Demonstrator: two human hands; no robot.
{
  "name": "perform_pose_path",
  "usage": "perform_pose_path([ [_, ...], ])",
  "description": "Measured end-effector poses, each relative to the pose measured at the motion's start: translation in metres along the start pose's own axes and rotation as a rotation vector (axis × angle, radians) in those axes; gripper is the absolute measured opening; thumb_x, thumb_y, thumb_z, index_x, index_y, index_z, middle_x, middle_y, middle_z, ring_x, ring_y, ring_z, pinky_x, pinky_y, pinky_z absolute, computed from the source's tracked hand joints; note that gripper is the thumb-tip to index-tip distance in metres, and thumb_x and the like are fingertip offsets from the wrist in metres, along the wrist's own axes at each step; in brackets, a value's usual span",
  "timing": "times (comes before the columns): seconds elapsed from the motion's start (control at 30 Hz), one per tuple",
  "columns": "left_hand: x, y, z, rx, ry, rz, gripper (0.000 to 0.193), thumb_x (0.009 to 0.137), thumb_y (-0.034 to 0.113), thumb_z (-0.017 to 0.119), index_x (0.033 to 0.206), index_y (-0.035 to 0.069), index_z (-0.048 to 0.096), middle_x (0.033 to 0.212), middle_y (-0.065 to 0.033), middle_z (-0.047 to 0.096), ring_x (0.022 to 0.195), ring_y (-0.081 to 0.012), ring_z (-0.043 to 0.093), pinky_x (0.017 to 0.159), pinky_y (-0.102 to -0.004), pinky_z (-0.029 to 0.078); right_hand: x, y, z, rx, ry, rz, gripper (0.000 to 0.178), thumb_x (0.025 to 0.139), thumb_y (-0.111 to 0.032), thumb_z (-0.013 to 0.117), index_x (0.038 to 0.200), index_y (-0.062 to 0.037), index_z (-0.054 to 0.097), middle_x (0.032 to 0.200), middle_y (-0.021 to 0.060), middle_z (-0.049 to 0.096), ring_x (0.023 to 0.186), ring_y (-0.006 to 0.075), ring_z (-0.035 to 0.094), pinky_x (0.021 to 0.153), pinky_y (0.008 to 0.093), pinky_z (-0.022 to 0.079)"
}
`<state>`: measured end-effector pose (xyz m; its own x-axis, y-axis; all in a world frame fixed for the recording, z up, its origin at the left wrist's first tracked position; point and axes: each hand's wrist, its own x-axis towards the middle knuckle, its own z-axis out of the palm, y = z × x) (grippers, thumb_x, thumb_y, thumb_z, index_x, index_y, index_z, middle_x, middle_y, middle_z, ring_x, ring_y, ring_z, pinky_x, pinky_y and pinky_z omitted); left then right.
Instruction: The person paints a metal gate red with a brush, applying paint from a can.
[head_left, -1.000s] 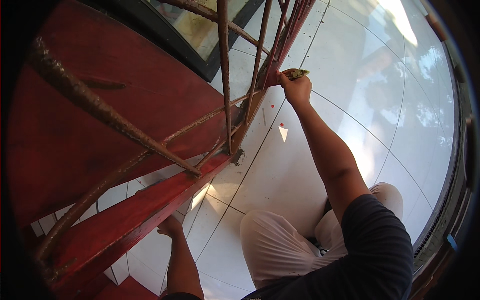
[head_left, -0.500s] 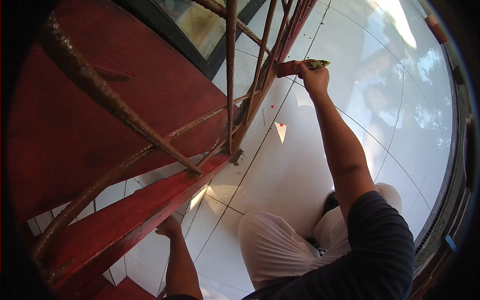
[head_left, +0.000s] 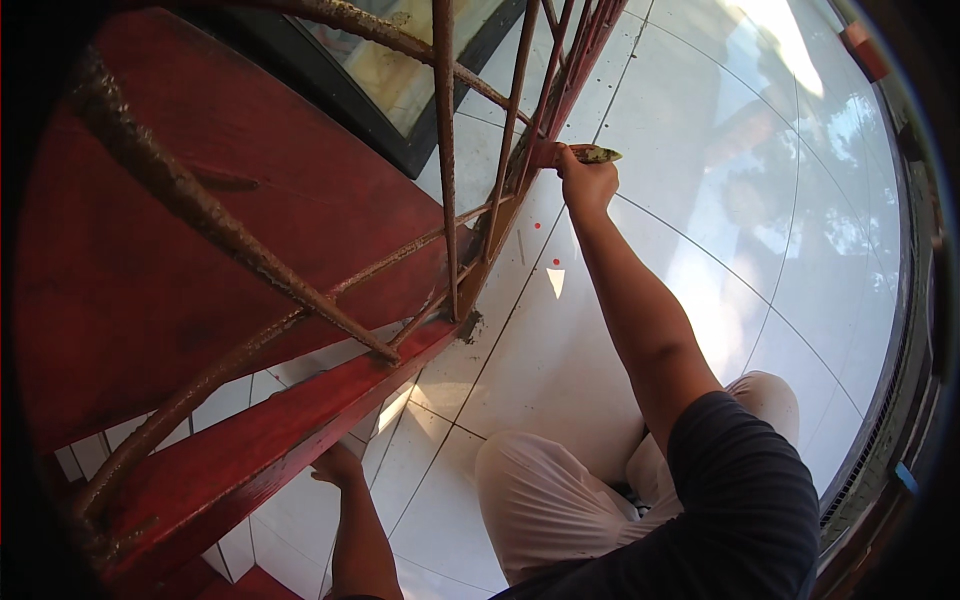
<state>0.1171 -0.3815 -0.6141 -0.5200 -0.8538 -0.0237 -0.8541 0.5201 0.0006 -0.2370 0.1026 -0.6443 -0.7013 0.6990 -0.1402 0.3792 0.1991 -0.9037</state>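
My right hand (head_left: 590, 185) grips a flat paintbrush (head_left: 600, 155) with a worn, paint-splotched handle. Its red-stained bristles press against the lower part of the brown and red metal railing (head_left: 528, 165). On the left, my left hand (head_left: 338, 465) reaches under the long red beam (head_left: 290, 435) and holds its lower edge. The thumb shows on the near side; the beam hides most of the fingers. Rough brown bars (head_left: 446, 150) rise from the beam, some with chipped surfaces.
White floor tiles (head_left: 560, 380) carry red drops and dark specks near the railing. A large red panel (head_left: 220, 250) stands behind the bars. Beyond it is a black-framed glass pane (head_left: 410, 160). My bent knees (head_left: 540, 490) are close below, and a dark grating (head_left: 850, 490) runs along the right.
My right hand has moved left and slightly down along the railing, with the brush now against it. My left hand stays at the beam. The whole view has shifted slightly.
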Motion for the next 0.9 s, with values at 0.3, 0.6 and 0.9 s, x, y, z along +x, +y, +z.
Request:
perform_pose_path([
  [0.3, 0.001, -0.004, 0.004, -0.066, 0.064, 0.009, 0.054, 0.101, 0.049, 0.035, 0.14, 0.012, 0.044, 0.141, -0.0163, 0.046, 0.134, -0.041, 0.042, 0.106, -0.0707, 0.023, 0.005, 0.008, -0.011, 0.197, 0.1, 0.106, 0.026, 0.077, -0.019, 0.079, 0.084, 0.0052, 0.072, 0.074, 0.0131, 0.072, 0.062, 0.0191, 0.069, 0.061, 0.0313, 0.056],
  [0.6, 0.004, -0.009, 0.005, -0.099, 0.082, -0.012, 0.056, 0.102, 0.049, 0.033, 0.143, 0.012, 0.041, 0.145, -0.0161, 0.042, 0.137, -0.0412, 0.038, 0.107, -0.0713, 0.02, 0.006, 0.006, -0.009, 0.223, 0.072, 0.119, 0.027, 0.078, -0.022, 0.077, 0.084, 0.0041, 0.073, 0.072, 0.013, 0.072, 0.065, 0.019, 0.07, 0.062, 0.0324, 0.055],
  [0.9, 0.005, -0.01, 0.004, -0.069, 0.088, -0.01, 0.057, 0.101, 0.049, 0.033, 0.144, 0.012, 0.04, 0.146, -0.0173, 0.041, 0.137, -0.0415, 0.038, 0.107, -0.0702, 0.022, 0.018, 0.008, -0.014, 0.236, 0.037, 0.085, 0.024, 0.079, -0.022, 0.078, 0.086, 0.0006, 0.075, 0.077, 0.0116, 0.072, 0.069, 0.0208, 0.07, 0.066, 0.0327, 0.055],
])
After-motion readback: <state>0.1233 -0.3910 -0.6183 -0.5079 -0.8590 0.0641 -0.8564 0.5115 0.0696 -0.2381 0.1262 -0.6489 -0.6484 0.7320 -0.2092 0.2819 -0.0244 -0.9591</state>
